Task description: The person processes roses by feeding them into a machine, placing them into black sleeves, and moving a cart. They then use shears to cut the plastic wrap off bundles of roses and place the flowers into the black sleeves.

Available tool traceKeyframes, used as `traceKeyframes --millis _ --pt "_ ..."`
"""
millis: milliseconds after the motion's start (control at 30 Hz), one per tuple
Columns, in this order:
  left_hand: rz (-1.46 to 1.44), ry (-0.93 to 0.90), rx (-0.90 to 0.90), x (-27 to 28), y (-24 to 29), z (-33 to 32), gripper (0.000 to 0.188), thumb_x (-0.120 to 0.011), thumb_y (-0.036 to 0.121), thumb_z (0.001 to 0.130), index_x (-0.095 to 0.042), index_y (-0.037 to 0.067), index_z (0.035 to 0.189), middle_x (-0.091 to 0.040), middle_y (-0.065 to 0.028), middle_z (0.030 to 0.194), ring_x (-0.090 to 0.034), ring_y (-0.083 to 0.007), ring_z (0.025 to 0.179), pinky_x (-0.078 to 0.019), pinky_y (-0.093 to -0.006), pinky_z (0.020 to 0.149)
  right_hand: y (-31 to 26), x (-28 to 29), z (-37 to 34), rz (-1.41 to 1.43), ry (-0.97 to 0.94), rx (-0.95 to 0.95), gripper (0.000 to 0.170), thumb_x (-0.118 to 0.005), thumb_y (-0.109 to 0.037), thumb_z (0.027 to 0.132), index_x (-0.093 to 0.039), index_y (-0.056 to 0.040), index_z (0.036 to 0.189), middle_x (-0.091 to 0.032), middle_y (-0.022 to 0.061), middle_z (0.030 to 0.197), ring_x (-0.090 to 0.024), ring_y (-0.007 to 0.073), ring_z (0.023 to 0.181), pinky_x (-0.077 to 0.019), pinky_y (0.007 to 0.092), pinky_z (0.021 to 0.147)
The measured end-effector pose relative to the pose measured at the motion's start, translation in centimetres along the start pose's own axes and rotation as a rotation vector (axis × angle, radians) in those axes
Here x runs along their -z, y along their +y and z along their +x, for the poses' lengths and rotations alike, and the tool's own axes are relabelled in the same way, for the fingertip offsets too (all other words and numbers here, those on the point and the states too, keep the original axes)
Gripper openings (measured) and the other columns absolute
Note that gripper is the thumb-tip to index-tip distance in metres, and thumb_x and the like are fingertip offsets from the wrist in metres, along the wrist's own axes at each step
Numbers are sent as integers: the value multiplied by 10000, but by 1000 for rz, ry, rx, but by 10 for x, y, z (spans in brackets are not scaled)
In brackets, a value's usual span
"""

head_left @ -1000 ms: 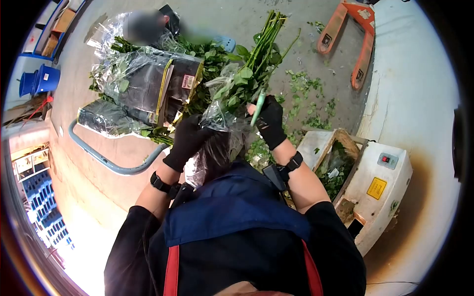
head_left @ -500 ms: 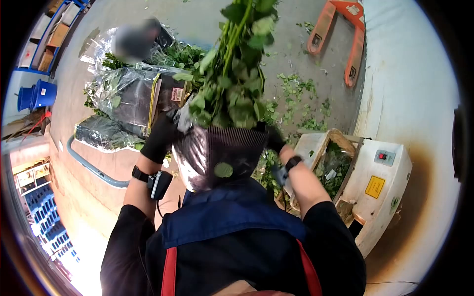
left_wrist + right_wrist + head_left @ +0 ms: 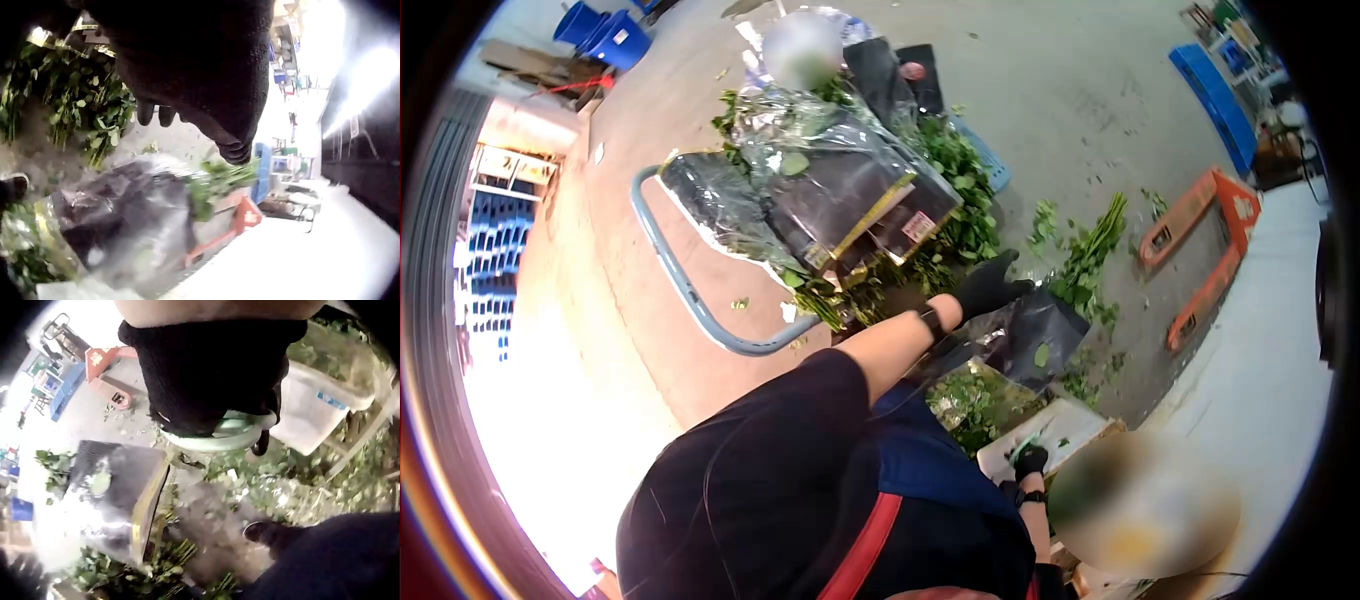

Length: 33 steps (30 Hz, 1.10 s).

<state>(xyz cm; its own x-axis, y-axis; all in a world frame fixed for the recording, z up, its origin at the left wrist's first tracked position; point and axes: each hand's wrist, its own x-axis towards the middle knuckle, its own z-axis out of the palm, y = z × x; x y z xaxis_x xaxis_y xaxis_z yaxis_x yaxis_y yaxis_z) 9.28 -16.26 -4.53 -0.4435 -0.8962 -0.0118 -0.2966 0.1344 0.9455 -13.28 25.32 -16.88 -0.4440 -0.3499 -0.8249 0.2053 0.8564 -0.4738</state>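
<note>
A bundle of leafy green stems [image 3: 1092,262] in a dark plastic sleeve [image 3: 1055,335] lies tilted in front of the body, stem ends pointing away. My left hand [image 3: 990,288], in a black glove, is stretched out at the near side of the sleeve. In the left wrist view its fingers [image 3: 165,115] hang loosely above the blurred sleeve, holding nothing. Farther right, my gloved right hand [image 3: 1031,461] is beside a white machine. It grips a mint-green tool [image 3: 215,440] with a curved handle; the glove hides most of the tool.
Left of the bundle, wrapped stem bundles [image 3: 830,190] are piled by a grey tubular rail [image 3: 685,300]. An orange pallet jack [image 3: 1200,260] stands at right, near a blue pallet [image 3: 1215,105]. The white machine's casing [image 3: 1090,425] is close on the right. Cut leaves litter the floor.
The view has swung right. The sleeved bundle, earlier upright between both hands, now lies farther out. My left hand has reached forward; my right hand has drawn away toward the machine with the green tool.
</note>
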Motion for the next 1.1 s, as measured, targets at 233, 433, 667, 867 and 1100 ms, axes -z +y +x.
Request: traceKeyframes --millis 233,433,667,867,1100 --pt "299 1323 633 288 -101 -27 514 -777 337 699 -594 -28 1011 -635 -213 955 -605 -303 892 -480 -370 774 -77 -80 -58 -402 65 31 445 -794 -333 673 -582 49 756 -614 205 679 -633 356 693 -498 436 621" --pt "-652 434 603 326 -192 -19 239 -573 183 849 -590 48 1046 -637 -129 928 -619 -257 824 -491 -365 707 -275 -223 -111 -932 49 945 201 -607 -195 767 -598 -16 858 -596 212 746 -576 402 711 -448 474 615" --pt "572 419 264 330 -106 -20 225 -665 244 732 -667 35 813 -652 -140 713 -644 -279 658 -495 -370 640 -544 -380 -186 -674 -196 1519 283 -676 -144 691 -597 -61 950 -586 144 799 -571 346 724 -437 415 619" --pt "-151 476 306 314 7 -43 305 -698 246 708 -672 12 903 -678 -140 753 -664 -240 699 -491 -355 657 -660 -411 -170 -503 7 1898 427 -754 -151 677 -544 -47 1035 -618 156 844 -614 331 785 -487 393 675" --pt "-233 397 103 225 -43 -54 362 -661 185 771 -598 14 1085 -652 -127 985 -627 -211 920 -483 -340 782 -474 -328 -203 -854 -783 1679 272 -682 -97 598 -604 -67 857 -593 118 812 -575 334 823 -454 423 773"
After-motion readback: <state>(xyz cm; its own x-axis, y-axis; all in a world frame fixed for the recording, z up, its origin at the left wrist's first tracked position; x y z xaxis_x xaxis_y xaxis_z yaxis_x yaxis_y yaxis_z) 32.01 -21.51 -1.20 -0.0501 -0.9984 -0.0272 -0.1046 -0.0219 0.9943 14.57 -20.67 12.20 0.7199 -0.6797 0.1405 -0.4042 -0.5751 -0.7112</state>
